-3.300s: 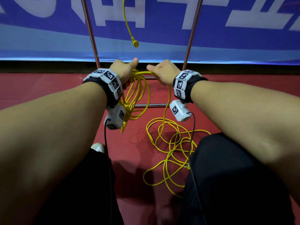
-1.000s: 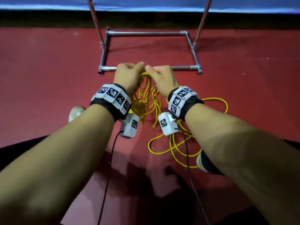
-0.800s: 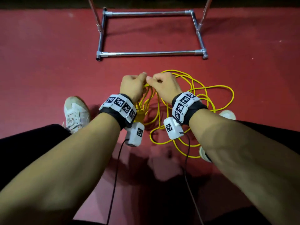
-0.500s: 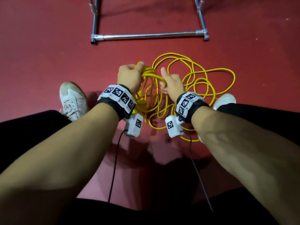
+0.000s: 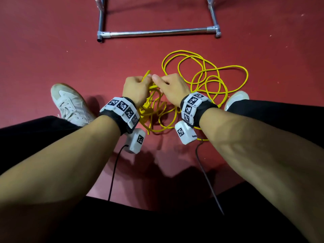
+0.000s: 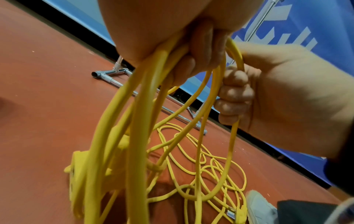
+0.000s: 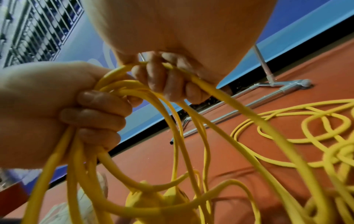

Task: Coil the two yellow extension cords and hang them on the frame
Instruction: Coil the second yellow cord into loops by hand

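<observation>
My left hand (image 5: 135, 88) grips a bundle of coiled loops of the yellow extension cord (image 5: 152, 111), which hang below it over the red floor. My right hand (image 5: 172, 86) sits right beside it, thumb tips almost touching, its fingers curled round a single strand of the same cord (image 7: 210, 91). That strand runs down to a loose tangle of yellow cord (image 5: 206, 74) lying on the floor ahead and to the right. A yellow socket block (image 6: 78, 171) dangles among the hanging loops. The metal frame (image 5: 157, 32) shows only its base bars at the top of the head view.
My white shoes (image 5: 70, 104) (image 5: 235, 99) stand on the red floor either side of the cord, with black trouser legs below. A plug end (image 6: 235, 212) lies near the right shoe. A blue banner (image 6: 287, 22) runs behind the frame.
The view has tilted down from the frame's uprights to the floor. My hands drew back from the frame base toward my feet, the right hand sliding along the strand and returning beside the left.
</observation>
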`<state>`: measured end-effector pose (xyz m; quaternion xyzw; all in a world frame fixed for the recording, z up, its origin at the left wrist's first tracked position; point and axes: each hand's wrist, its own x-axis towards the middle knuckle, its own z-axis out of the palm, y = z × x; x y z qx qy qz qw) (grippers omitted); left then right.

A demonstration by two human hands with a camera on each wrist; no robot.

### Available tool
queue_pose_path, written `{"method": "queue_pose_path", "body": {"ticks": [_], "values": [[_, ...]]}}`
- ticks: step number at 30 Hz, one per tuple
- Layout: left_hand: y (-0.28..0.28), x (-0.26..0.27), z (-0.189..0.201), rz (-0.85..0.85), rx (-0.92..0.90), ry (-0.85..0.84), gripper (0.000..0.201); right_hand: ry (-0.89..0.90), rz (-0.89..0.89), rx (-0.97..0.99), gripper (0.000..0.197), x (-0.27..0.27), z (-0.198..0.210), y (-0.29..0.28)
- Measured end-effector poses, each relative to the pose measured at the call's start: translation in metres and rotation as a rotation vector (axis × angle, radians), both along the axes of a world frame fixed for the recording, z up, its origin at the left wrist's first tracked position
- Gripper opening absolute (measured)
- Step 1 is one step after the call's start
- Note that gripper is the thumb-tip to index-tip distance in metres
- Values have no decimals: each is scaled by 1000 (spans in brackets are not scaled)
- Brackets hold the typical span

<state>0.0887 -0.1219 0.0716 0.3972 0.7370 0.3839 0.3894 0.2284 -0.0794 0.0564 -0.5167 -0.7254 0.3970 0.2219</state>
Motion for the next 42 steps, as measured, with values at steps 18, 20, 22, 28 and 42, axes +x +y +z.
{"method": "queue_pose_path", "body": {"ticks": [18, 20, 22, 28, 42], "values": [[-3, -12, 9, -46, -62, -196, 32, 2, -107, 90, 55, 17, -11, 16], [-2, -15, 8, -65, -70, -198, 30, -33, -124, 94, 54, 18, -12, 16], [-1, -14, 5, -83, -90, -137, 32, -50, -107, 97, 53, 14, -13, 13], [0, -6, -2, -82, -80, 30, 46, 30, -112, 48, 55, 13, -12, 12], [-15, -11, -12, -108, -176, -63, 52, 39, -148, -118, 44, 48, -37, 7]]}}
